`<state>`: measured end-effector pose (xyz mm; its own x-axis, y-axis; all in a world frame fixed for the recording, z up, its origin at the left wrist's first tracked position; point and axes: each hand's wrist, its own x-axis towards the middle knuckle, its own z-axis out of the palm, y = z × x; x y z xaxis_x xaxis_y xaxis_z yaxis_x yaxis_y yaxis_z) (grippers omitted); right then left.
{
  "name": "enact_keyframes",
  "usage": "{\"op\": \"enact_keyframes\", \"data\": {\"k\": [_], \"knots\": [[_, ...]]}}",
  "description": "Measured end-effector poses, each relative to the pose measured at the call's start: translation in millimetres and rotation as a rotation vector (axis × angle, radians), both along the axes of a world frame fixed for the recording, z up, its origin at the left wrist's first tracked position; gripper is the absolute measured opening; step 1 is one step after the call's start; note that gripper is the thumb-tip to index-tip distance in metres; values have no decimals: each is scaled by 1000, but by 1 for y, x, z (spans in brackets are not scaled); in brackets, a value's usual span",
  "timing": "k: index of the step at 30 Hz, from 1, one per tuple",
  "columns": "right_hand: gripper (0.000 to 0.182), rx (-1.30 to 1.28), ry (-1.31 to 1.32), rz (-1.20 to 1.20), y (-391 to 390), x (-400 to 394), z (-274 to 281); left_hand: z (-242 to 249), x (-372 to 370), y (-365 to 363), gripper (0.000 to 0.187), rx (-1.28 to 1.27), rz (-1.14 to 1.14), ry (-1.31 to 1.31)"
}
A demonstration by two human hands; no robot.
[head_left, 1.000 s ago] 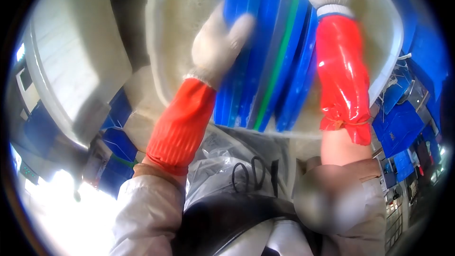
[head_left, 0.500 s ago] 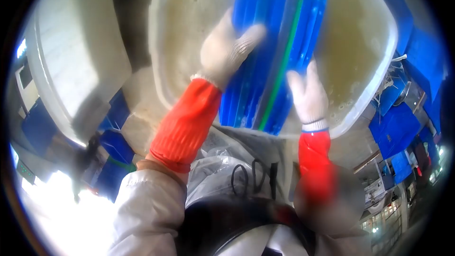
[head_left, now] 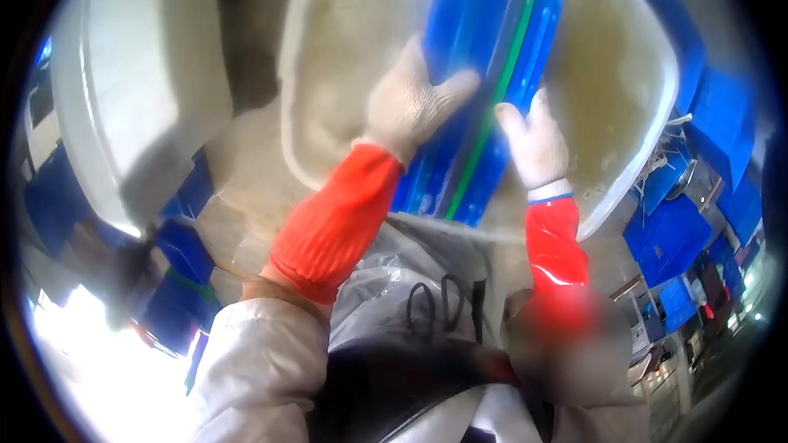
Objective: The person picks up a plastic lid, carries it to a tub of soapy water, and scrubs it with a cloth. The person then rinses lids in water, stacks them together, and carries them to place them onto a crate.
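A bundle of blue plastic panels (head_left: 460, 127) with grey and green stripes lies tilted across a large white tub (head_left: 289, 115) of cloudy, brownish water. My left hand (head_left: 414, 107), in a pale knit glove with an orange-red sleeve cover, grips the bundle's left side, its thumb lying over the top face. On the opposite edge, my right hand (head_left: 535, 146) holds on, in the same kind of glove and a shiny red cover. The fingers of both hands are partly hidden behind the bundle. Its far end reaches the top of the view.
A big white container (head_left: 139, 90) stands to the left. Blue bins (head_left: 187, 250) are on the floor at lower left, and more blue boxes (head_left: 669, 238) stand at the right. A grey plastic apron (head_left: 382, 287) covers my front, close to the tub's near rim.
The bundle and my left hand have shifted a little right in the view, and the bundle looks slightly smaller. My right hand keeps to its edge. The whole view has also shifted somewhat.
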<state>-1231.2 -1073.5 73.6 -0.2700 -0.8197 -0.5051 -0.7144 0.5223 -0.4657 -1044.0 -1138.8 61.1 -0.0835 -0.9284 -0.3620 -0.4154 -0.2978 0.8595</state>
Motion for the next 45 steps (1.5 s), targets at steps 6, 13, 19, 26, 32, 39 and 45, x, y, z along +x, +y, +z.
{"op": "enact_keyframes", "data": {"k": [6, 13, 19, 26, 32, 39, 45], "knots": [[69, -166, -123, -19, 5, 12, 35, 42, 19, 9, 66, 156, -24, -44], [49, -165, -321, -178, 42, -59, 89, 124, 17, 25, 104, 16, -457, 79], [47, -394, -137, 23, 31, -92, 134, 143, -39, 41, 96, -295, -326, 100], [51, -578, -148, 155, 21, -157, 176, 203, -78, 51, 88, -366, -157, 184], [56, -609, -472, 384, -63, -126, 233, 228, -53, 27, 93, -441, 105, 222], [59, -630, -534, 646, -173, -130, 234, 193, -109, -23, 95, -536, 439, 482], [61, -641, -559, 828, -180, -102, 270, 221, -93, 36, 98, -602, 548, 506]]}}
